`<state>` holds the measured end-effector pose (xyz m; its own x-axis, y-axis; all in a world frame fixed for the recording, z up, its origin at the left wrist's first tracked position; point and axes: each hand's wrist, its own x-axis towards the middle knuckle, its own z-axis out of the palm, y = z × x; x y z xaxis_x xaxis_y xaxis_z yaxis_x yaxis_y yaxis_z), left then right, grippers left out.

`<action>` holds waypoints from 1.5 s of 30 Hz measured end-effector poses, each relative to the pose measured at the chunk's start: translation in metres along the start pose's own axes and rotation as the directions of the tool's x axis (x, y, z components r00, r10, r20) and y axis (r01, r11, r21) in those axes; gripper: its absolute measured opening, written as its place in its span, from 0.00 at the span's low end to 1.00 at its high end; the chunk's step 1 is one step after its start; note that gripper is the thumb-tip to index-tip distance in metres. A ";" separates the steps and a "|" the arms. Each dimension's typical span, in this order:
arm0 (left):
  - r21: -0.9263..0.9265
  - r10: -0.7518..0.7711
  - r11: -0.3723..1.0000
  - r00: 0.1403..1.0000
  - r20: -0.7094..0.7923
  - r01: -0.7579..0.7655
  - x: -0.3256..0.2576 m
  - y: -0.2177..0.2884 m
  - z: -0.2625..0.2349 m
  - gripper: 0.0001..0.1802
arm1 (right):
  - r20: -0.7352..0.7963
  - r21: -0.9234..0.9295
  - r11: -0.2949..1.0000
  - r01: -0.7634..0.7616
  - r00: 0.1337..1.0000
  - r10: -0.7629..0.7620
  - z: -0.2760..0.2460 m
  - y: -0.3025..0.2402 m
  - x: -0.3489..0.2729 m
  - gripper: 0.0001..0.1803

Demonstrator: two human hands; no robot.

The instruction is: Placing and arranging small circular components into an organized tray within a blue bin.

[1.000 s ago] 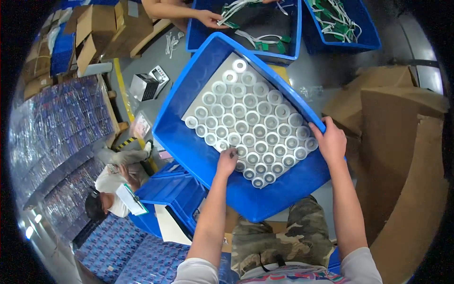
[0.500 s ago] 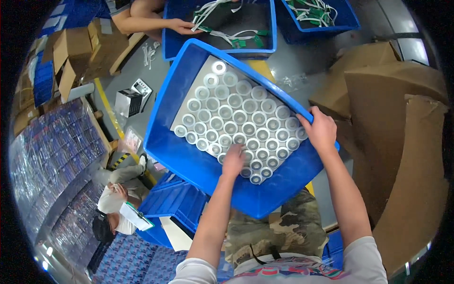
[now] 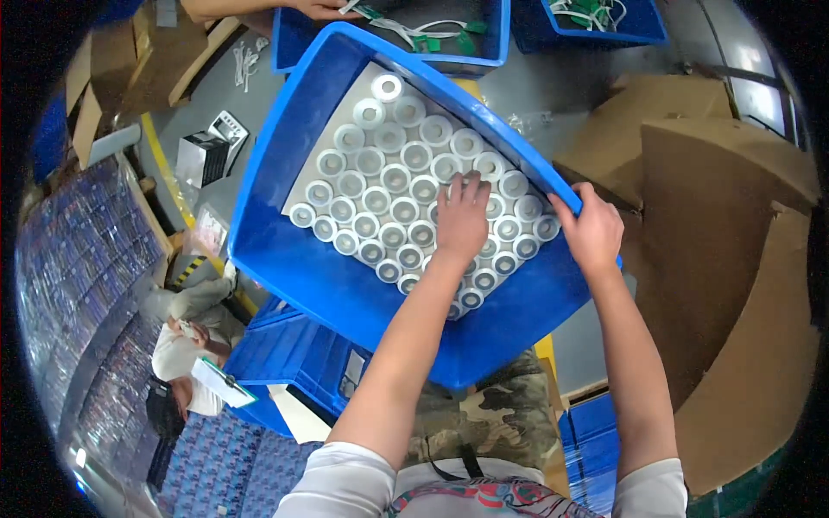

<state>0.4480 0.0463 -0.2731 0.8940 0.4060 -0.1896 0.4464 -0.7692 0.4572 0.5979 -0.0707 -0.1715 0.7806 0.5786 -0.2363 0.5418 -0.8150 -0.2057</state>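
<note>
Nearest to the body, in the lower middle of the frame, the bin's near corner hung above the camouflage trousers point(image 3: 496, 419); I could not tell whether it rested on them. The blue bin point(image 3: 332, 281) took the centre of the frame, turned slantwise. It looked to be of stiff, smooth plastic, probably awkward to carry by one side, and its rolled rim seemed the safest place to grip. Inside it, many white rings point(image 3: 404, 210) stood in close rows on a pale sheet point(image 3: 304, 183). I judged them light and hard, perhaps a little slippery, and easy to push out of line; each one was best pinched by its outer edge from above.

The two hands were apart. The left hand point(image 3: 464, 220) lay palm down over the rings, right of centre, with fingers pointing up the frame; whether it pinched one, I could not tell. The right hand point(image 3: 594, 226) was clamped on the bin's right rim, thumb on the inner side, forearm rising from the lower right.

Farther, at the upper edge, a co-worker's hand point(image 3: 324, 9) was beside white cables point(image 3: 432, 34).
</note>
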 end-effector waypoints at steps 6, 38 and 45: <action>0.055 0.212 0.976 0.975 -0.067 -0.208 0.035 -0.005 -0.007 0.19 | 0.087 0.025 1.000 -0.013 0.996 0.011 0.000 -0.002 0.001 0.19; 0.389 0.030 0.910 0.959 0.282 -0.143 0.061 0.021 0.025 0.13 | 0.006 0.051 0.998 0.048 0.999 -0.049 0.001 0.001 0.001 0.18; 0.382 0.174 0.892 0.963 0.205 -0.243 0.064 0.010 0.027 0.13 | 0.054 0.043 0.999 0.017 0.998 -0.019 -0.002 0.001 0.001 0.18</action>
<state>0.5103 0.0515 -0.3044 0.9470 0.1558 -0.2810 0.1962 -0.9730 0.1217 0.6000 -0.0710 -0.1706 0.7521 0.5951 -0.2833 0.5409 -0.8029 -0.2505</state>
